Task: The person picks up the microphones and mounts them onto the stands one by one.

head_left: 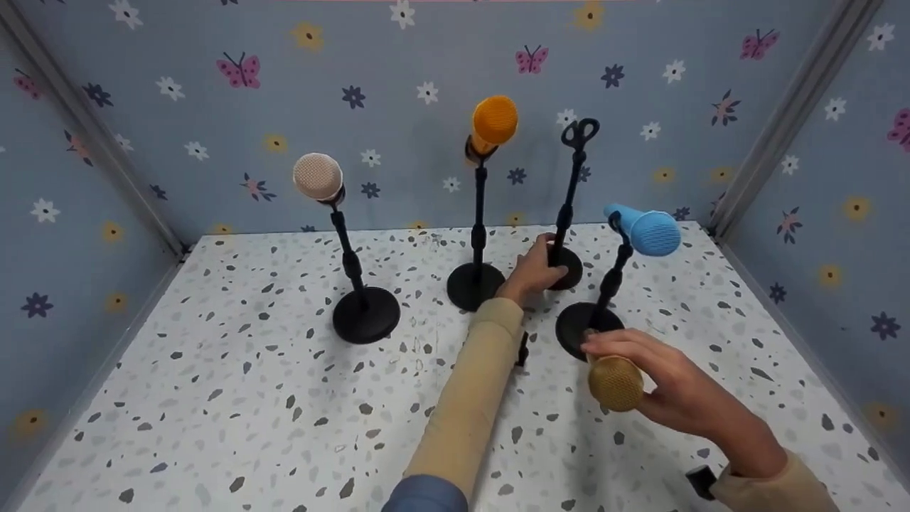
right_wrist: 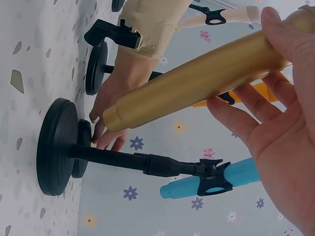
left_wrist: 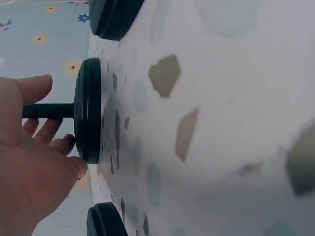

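Observation:
My left hand (head_left: 532, 274) is around the lower pole of a black microphone stand (head_left: 571, 192) whose clip holds nothing. In the left wrist view, the thumb lies on one side of the pole and curled fingers on the other, close to the round base (left_wrist: 88, 110). My right hand (head_left: 675, 377) grips a gold microphone (right_wrist: 197, 81), its mesh head toward the head camera. The handle's end points toward the left arm in the right wrist view. Just beyond the right hand stands a stand holding a blue microphone (head_left: 652, 232).
An orange microphone (head_left: 494, 121) sits on a stand left of the empty-clipped one. Further left, a pale pink microphone (head_left: 318, 176) is on another stand (head_left: 366, 315). Patterned walls (head_left: 398, 64) enclose the speckled white table (head_left: 284, 427) at the back and sides.

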A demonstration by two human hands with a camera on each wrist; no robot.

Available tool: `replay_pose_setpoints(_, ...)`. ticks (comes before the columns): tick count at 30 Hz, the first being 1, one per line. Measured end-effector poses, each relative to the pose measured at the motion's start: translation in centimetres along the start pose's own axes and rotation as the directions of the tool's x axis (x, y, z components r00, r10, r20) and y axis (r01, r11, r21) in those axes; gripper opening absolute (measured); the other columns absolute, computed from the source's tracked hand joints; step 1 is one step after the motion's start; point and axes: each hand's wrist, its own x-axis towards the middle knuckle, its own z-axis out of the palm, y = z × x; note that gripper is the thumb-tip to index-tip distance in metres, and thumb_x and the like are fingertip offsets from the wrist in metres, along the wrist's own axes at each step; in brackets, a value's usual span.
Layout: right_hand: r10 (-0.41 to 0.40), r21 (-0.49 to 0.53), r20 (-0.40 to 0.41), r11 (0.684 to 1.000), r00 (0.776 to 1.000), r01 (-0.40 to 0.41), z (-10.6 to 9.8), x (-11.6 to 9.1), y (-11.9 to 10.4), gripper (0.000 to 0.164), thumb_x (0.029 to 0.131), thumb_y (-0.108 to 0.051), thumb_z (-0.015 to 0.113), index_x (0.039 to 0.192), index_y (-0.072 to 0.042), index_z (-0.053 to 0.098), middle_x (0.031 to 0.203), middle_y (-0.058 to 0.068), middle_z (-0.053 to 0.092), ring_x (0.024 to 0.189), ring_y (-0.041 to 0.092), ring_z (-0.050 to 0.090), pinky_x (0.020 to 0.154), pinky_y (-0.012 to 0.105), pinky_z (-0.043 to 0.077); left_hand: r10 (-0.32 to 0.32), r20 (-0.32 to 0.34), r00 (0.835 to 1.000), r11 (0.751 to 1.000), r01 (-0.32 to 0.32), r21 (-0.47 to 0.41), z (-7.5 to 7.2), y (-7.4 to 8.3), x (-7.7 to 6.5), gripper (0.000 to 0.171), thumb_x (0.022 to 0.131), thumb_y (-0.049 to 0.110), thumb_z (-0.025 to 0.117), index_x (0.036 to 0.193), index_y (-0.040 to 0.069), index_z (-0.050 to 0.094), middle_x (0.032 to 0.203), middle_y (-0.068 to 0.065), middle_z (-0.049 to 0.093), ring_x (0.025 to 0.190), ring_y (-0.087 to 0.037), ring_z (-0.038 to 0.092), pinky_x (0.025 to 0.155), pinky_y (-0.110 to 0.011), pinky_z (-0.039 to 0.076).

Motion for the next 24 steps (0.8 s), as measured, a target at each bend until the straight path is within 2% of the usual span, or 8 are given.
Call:
replay_pose_setpoints(2, -0.007, 0.01, -0.008, 1.0, 1.0, 0.007, 0.1, 0.1, -0.1, 0.042, 0.102, -0.023, 0.063, 0.125, 0.011, 0.059, 0.125, 0.022, 0.063, 0.125, 0.029, 0.058, 0.11, 0.028, 0.041, 0.051, 0.02, 0.999, 0.992, -0.053, 0.117, 0.0, -0.1, 0.0, 0.052, 0.1, 0.02, 0.066, 0.147, 0.009, 0.047, 0.135, -0.007, 0.061, 0.131, -0.023, 0.053, 0.122, -0.054, 0.013)
replay_pose_setpoints(5, -0.006, 0.023, -0.011, 1.0, 1.0, 0.006, 0.1, 0.2, -0.1, 0.042, 0.102, -0.022, 0.062, 0.127, 0.012, 0.058, 0.126, 0.023, 0.062, 0.127, 0.026, 0.057, 0.11, 0.028, 0.041, 0.104, 0.015, 0.994, 0.959, -0.104, 0.265, 0.2, -0.3, 0.0, 0.032, 0.1, 0.023, 0.066, 0.129, 0.01, 0.062, 0.12, -0.006, 0.068, 0.117, -0.023, 0.062, 0.116, -0.048, 0.031)
replay_pose_setpoints(7, 0.001, 0.029, -0.009, 1.0, 1.0, 0.0, 0.2, 0.1, 0.1, 0.044, 0.102, -0.023, 0.062, 0.128, 0.013, 0.057, 0.127, 0.023, 0.062, 0.128, 0.024, 0.056, 0.11, 0.028, 0.041, 0.127, -0.002, 0.992, 0.925, -0.117, 0.362, 0.4, -0.5, -0.2, 0.022, 0.1, 0.023, 0.067, 0.118, 0.01, 0.066, 0.113, -0.005, 0.07, 0.108, -0.023, 0.065, 0.105, -0.043, 0.044)
replay_pose_setpoints(10, 0.026, 0.032, 0.007, 0.999, 1.0, -0.026, 0.4, -0.1, 0.5, 0.046, 0.103, -0.024, 0.061, 0.131, 0.012, 0.055, 0.129, 0.023, 0.061, 0.13, 0.022, 0.055, 0.11, 0.028, 0.04, 0.135, -0.023, 0.991, 0.87, -0.107, 0.481, 0.3, -0.5, -0.8, 0.02, 0.1, 0.024, 0.067, 0.115, 0.011, 0.066, 0.11, -0.005, 0.071, 0.102, -0.024, 0.067, 0.088, -0.039, 0.053)
replay_pose_setpoints(14, 0.047, 0.043, 0.017, 0.998, 0.999, -0.047, 0.6, 0.1, 0.8, 0.049, 0.102, -0.025, 0.062, 0.133, 0.012, 0.053, 0.132, 0.022, 0.06, 0.131, 0.023, 0.054, 0.111, 0.028, 0.04, 0.148, -0.013, 0.989, 0.772, -0.107, 0.627, -0.5, -0.2, -1.8, 0.025, 0.099, 0.032, 0.068, 0.115, 0.012, 0.067, 0.107, -0.005, 0.072, 0.099, -0.025, 0.069, 0.084, -0.04, 0.055)
replay_pose_setpoints(16, 0.053, 0.061, 0.017, 0.997, 0.998, -0.054, 0.7, 0.3, 0.9, 0.05, 0.102, -0.025, 0.063, 0.134, 0.012, 0.052, 0.133, 0.022, 0.06, 0.133, 0.022, 0.053, 0.111, 0.028, 0.039, 0.142, -0.009, 0.99, 0.742, -0.101, 0.663, -1.0, 0.0, -2.3, 0.027, 0.099, 0.034, 0.069, 0.115, 0.013, 0.067, 0.106, -0.005, 0.072, 0.097, -0.025, 0.069, 0.083, -0.04, 0.055)
replay_pose_setpoints(20, 0.067, 0.107, 0.014, 0.992, 0.998, -0.068, 1.1, 0.5, 0.9, 0.054, 0.1, -0.022, 0.067, 0.136, 0.014, 0.049, 0.135, 0.022, 0.058, 0.135, 0.023, 0.05, 0.112, 0.028, 0.038, 0.118, -0.018, 0.993, 0.714, -0.072, 0.697, -1.7, 0.2, -3.3, 0.03, 0.098, 0.035, 0.07, 0.119, 0.014, 0.068, 0.105, -0.004, 0.072, 0.096, -0.025, 0.069, 0.082, -0.04, 0.056)
replay_pose_setpoints(24, 0.112, 0.183, 0.015, 0.977, 0.994, -0.113, 1.4, 0.4, 0.8, 0.06, 0.095, -0.014, 0.074, 0.139, 0.013, 0.045, 0.138, 0.022, 0.056, 0.137, 0.022, 0.048, 0.113, 0.028, 0.038, 0.109, -0.005, 0.994, 0.714, -0.075, 0.696, -2.0, 0.2, -4.5, 0.026, 0.097, 0.032, 0.07, 0.114, 0.013, 0.069, 0.1, -0.005, 0.072, 0.093, -0.026, 0.069, 0.081, -0.04, 0.056)
